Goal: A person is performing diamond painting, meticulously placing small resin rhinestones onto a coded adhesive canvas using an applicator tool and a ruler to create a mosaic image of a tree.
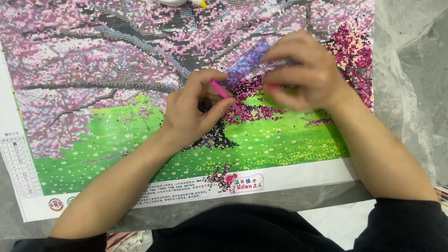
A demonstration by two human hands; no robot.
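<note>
The left hand fingers pinch a thin pink pen near its lower end, a sound hold for so light and stiff a tool. Its tip rests on the dark beads at the frame's middle. The right hand is blurred; its fingers curl over a clear film flap, whether gripping I cannot tell. The film looks limp and clingy. Below lies the canvas, flexible, flat on the grey worktop.
</note>
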